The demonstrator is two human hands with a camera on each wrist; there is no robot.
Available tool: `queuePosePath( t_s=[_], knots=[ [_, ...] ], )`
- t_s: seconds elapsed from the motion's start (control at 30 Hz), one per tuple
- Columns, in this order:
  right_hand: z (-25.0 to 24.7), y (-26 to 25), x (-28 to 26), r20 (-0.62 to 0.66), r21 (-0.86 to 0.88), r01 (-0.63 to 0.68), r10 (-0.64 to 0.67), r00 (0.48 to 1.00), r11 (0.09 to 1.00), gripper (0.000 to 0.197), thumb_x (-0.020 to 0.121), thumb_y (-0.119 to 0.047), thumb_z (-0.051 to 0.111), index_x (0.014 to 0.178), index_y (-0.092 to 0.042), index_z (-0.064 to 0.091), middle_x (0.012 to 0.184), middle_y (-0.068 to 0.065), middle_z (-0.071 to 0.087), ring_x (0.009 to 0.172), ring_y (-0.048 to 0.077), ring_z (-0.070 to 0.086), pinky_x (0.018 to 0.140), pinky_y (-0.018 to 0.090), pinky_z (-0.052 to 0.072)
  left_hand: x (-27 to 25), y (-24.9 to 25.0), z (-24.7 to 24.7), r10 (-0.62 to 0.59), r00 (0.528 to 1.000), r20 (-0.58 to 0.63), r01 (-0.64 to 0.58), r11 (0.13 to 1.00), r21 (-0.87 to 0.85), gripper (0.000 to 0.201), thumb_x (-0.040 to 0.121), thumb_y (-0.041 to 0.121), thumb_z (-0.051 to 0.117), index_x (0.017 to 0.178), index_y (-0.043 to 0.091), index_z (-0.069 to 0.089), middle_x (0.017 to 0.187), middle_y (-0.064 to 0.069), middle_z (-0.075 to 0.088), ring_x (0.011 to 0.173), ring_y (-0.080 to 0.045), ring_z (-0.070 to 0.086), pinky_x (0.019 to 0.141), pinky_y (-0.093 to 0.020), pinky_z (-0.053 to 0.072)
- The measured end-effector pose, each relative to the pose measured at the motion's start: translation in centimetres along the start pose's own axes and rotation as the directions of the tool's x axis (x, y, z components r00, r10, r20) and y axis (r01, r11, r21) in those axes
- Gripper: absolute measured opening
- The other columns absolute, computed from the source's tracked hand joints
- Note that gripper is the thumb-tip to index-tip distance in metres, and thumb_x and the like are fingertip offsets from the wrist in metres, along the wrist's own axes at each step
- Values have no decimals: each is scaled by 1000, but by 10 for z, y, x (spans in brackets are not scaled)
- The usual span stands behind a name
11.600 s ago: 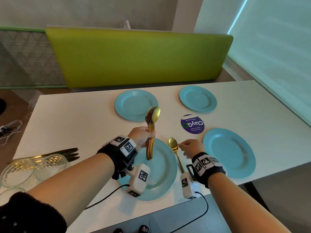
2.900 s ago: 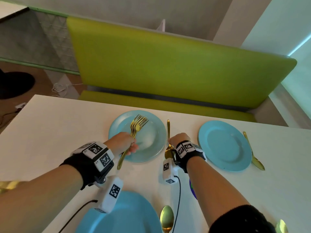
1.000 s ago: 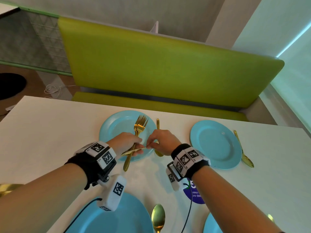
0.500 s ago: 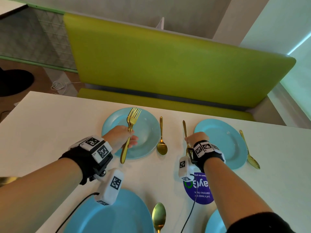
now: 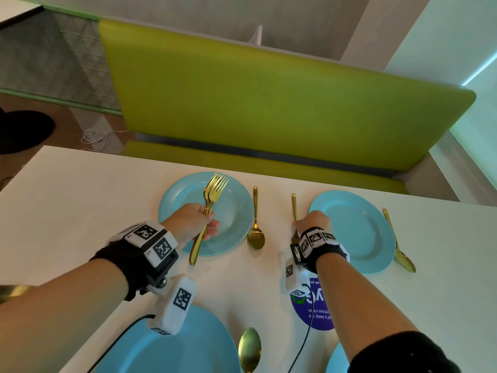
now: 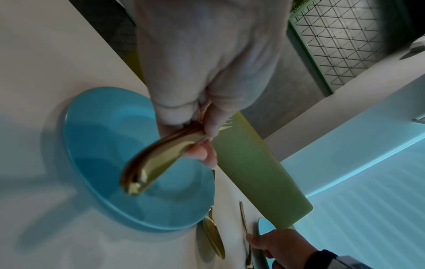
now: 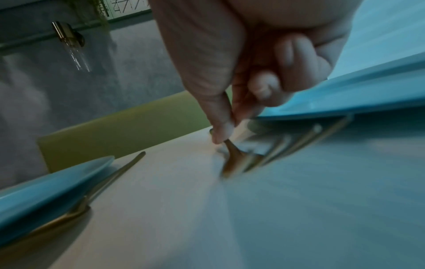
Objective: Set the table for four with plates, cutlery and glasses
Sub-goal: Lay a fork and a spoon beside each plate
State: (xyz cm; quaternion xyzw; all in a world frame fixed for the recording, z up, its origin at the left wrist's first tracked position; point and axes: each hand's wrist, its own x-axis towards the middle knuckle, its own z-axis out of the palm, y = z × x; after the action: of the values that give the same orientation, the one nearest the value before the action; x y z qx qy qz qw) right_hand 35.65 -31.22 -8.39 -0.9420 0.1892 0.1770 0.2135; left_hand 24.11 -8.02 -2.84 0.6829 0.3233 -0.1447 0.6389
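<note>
Head view takes in a green bench (image 5: 282,103) behind the white tabletop (image 5: 80,189), which carries blue plates (image 5: 234,211). Over the far left plate, the left hand (image 5: 193,222) has its fingers wrapped round a bunch of gold forks (image 5: 211,200), tines up. Beside the far right plate (image 5: 360,230), the right hand (image 5: 313,220) pinches a single fork (image 5: 294,208) lying on the tabletop. A gold spoon (image 5: 255,224) lies between the two plates.

I wear black wrist straps (image 5: 129,261) carrying white blocks with black square-coded markers (image 5: 176,305), black cables (image 5: 305,343) trailing, and dark cuffs (image 5: 403,354).
</note>
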Motion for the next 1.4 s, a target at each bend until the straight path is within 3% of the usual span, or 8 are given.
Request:
queuePosePath(
  t_s=[0.1,0.77,0.87,0.97,1.1,1.2,1.3,1.4],
  knots=[
    [0,-1,-1,-81,59,-21,26,996,998,32,79,-17,67,59,-10,43,79,11,58,71,28,58,65,29,53,0,-1,1,1,1000,-3,-1,1000,5,16,99,9,42,86,10,51,83,-7,63,69,-15,62,57,-21,49],
    [-5,11,7,-105,78,-50,58,993,996,44,81,-30,70,58,-11,39,79,10,56,71,26,55,65,29,48,-5,-5,5,-10,1000,-24,11,1000,15,15,98,8,42,87,9,51,83,-9,64,69,-16,62,57,-22,48],
    [-5,10,1,-94,86,-27,35,995,996,34,82,-33,70,69,-7,51,82,12,58,72,27,56,69,32,51,-8,-6,4,-14,1000,-24,15,1000,13,14,98,9,42,88,9,52,84,-9,64,70,-17,62,58,-23,48],
    [-6,5,-13,-75,68,19,-14,997,998,40,82,-37,68,100,-3,60,100,16,67,85,31,64,74,36,54,-14,-8,2,-8,1000,-20,8,1000,10,12,98,9,42,90,8,52,83,-9,64,70,-17,61,57,-23,47],
    [-6,0,-49,-45,-3,143,-143,989,990,41,87,-36,62,110,-2,60,112,15,66,105,31,62,83,35,52,-28,-8,3,28,1000,10,-28,999,28,13,98,7,43,88,7,52,81,-9,61,67,-16,59,56,-22,44],
    [-6,-3,-88,-17,6,243,-243,970,970,34,89,-33,60,110,-6,61,112,11,66,106,27,61,88,34,52,-44,-6,2,55,997,59,-59,996,62,16,97,6,44,84,8,53,80,-8,60,63,-15,57,50,-19,43],
    [-4,-7,-134,-30,99,320,-318,947,942,13,88,-29,61,92,-16,61,104,6,67,89,18,59,75,27,48,-61,-5,-3,103,990,92,-114,987,118,18,97,5,45,81,8,53,76,-6,59,61,-12,56,42,-13,42],
    [5,-14,-185,-60,194,386,-382,922,902,10,87,-28,62,90,-18,62,97,4,67,82,16,54,71,24,43,-81,-10,-16,144,981,128,-164,972,166,20,96,3,46,77,7,52,73,-6,60,49,-7,58,38,-12,40]
  ],
)
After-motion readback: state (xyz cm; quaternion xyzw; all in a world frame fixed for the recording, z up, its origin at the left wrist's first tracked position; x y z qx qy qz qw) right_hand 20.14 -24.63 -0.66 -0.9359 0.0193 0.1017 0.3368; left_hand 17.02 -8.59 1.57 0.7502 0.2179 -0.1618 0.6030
